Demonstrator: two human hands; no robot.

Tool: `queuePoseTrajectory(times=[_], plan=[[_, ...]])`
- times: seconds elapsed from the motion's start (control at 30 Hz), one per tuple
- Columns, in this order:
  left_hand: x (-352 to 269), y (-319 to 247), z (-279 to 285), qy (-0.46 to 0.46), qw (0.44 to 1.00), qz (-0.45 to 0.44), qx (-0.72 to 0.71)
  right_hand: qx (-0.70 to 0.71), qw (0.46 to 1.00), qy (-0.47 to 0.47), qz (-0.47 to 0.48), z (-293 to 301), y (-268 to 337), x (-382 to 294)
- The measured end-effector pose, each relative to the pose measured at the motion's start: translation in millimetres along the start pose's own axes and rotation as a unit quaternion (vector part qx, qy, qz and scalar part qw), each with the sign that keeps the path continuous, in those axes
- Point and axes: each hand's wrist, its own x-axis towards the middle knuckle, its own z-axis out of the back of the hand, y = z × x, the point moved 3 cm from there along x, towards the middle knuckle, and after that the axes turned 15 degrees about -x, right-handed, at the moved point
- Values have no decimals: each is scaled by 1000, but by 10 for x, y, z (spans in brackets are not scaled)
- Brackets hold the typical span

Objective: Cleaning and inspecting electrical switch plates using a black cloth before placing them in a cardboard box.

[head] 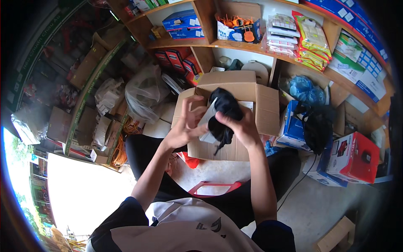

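Black cloth, perhaps a drawstring bag (225, 110), is bunched in my right hand (241, 127), thumb pressed across its front. A loose end dangles from its bottom. Against its left side stands a flat white box or panel (207, 123); what supports this is hidden. My left hand (185, 127), slightly blurred, has its fingers spread beside the white piece, and whether the thumb touches it is unclear. Below both hands is an open cardboard carton (267, 108) with its flaps folded out. Another pale item (247, 105) shows inside; most of the interior is covered.
Wooden shelves (236, 44) with boxes and packets curve around the front. On the right are a blue box (288, 126), a black bag (319, 129) and a red-and-white box (354, 157). A black cable (297, 186) crosses the floor. A red plastic stool (217, 186) shows between my legs.
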Motion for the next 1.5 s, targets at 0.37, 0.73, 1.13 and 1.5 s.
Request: queuePoseTrajectory(times=[0.37,0.73,1.13,1.5], plan=[[-2764,1768,73,13,824,172,540,182,917,-345,82,1039,-313,159],[-2286,2005,-270,94,872,328,350,50,917,-392,56,1010,-90,-332],[-2305,2556,26,189,893,248,325,208,877,-433,-22,922,-293,-404],[-1924,2112,277,-35,922,311,-226,281,916,-262,-112,328,-320,-228]])
